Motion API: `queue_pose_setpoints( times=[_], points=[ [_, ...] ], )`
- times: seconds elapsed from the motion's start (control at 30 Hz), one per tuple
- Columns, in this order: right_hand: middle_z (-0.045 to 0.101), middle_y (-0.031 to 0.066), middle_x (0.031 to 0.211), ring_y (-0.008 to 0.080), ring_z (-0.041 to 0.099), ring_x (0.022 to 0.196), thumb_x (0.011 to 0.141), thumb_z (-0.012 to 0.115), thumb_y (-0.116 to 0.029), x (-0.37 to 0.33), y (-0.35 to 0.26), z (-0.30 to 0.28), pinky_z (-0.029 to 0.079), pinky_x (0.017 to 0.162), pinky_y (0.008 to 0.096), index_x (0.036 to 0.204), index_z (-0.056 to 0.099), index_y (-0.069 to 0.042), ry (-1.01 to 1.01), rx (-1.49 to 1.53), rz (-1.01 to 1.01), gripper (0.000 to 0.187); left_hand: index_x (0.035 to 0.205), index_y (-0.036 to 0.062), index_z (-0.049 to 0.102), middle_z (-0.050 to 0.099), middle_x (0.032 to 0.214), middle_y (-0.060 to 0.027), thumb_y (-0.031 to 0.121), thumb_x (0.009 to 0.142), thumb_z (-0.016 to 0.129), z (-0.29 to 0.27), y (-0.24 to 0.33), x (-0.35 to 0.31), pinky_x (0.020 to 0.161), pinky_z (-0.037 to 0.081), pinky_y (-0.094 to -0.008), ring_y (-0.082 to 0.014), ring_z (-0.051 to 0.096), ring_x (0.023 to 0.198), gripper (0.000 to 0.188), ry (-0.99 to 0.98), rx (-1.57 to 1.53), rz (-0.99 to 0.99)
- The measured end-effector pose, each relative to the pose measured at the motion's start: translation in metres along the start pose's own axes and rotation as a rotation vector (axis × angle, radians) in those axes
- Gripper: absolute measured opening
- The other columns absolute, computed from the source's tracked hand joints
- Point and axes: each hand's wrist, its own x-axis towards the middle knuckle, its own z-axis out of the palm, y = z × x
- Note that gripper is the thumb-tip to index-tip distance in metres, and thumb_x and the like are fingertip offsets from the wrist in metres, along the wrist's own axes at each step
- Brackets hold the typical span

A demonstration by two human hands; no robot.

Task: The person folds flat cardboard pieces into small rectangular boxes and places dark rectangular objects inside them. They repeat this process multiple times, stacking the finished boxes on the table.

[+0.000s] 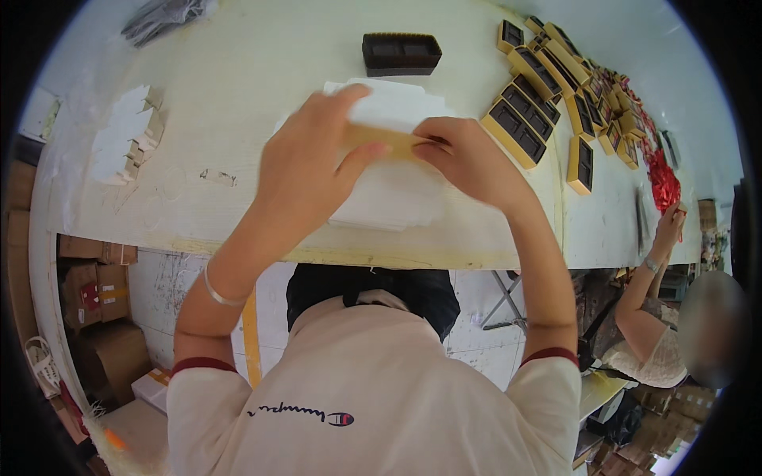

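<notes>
A small gold cardboard box piece [379, 140], blurred by motion, is between my hands over the table. My right hand [470, 159] pinches its right end between thumb and bent fingers. At its left end, my left hand [305, 163] has thumb and index finger spread wide apart. The left thumb reaches over the gold card near its front edge, and the other left fingers are mostly hidden. Beneath both hands lies a stack of flat white card blanks [389, 198]. Just beyond it stands a stack of dark plastic insert trays [402, 54].
Several gold boxes with dark inserts [516, 131] crowd the right side. White folded card pieces [131, 139] sit at left, and a dark plastic-wrapped bundle [165, 20] lies at far left. At far right, a co-worker's hand [672, 226] holds red ribbon [663, 182].
</notes>
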Motion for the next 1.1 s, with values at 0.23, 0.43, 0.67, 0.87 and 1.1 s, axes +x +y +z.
queue_pose_setpoints(
  times=[0.23,0.43,0.67,0.87,1.1],
  points=[
    [0.059,0.0188,0.098,0.0366,0.056,0.086,0.076,0.069,-0.001,-0.053,-0.045,0.071,0.048,0.075,0.0401,0.108,0.058,0.001,0.355,-0.168,-0.381,0.033,0.151,0.019,-0.005,0.047,0.126,-0.0179,0.008,0.093,0.054,0.047,-0.002,-0.025,0.08,0.045,-0.0302,-0.0172,0.053,0.095,0.082,0.157,-1.036,0.071],
    [0.057,0.0199,0.124,0.0369,0.053,0.113,0.076,0.072,-0.037,-0.086,-0.013,0.017,0.042,0.093,0.0498,0.113,0.065,-0.004,0.425,-0.54,-0.663,0.05,0.152,0.0157,0.011,0.049,0.123,-0.0103,-0.001,0.086,0.045,-0.01,-0.035,0.01,0.084,0.042,-0.028,-0.0151,0.05,0.091,0.076,-0.212,-0.658,0.038],
    [0.06,0.008,0.1,0.0246,0.058,0.094,0.078,0.065,-0.013,-0.063,0.02,0.029,0.046,0.081,0.0375,0.094,0.067,-0.008,0.165,-0.745,-0.683,0.017,0.142,0.0083,0.036,0.052,0.129,-0.0108,0.012,0.085,0.06,0.011,-0.039,0.048,0.096,0.041,-0.0331,-0.0238,0.05,0.116,0.062,-0.411,-0.207,0.28],
    [0.058,0.0097,0.08,0.0265,0.057,0.076,0.076,0.07,-0.007,-0.035,0.032,0.029,0.046,0.068,0.0348,0.089,0.066,-0.003,0.035,-0.204,-0.373,0.013,0.116,0.0059,0.059,0.057,0.112,-0.0159,0.017,0.085,0.066,0.014,-0.02,-0.009,0.081,0.047,-0.0366,-0.0284,0.058,0.093,0.034,-0.391,0.156,0.394],
    [0.06,0.0105,0.098,0.0261,0.058,0.088,0.076,0.073,-0.014,-0.01,0.031,0.032,0.046,0.076,0.0341,0.099,0.063,-0.005,0.129,-0.319,-0.278,0.026,0.104,0.0094,0.063,0.058,0.1,-0.0097,0.015,0.081,0.069,0.055,-0.041,-0.016,0.068,0.046,-0.0369,-0.0264,0.058,0.082,0.024,-0.013,-0.148,0.123]
  ],
)
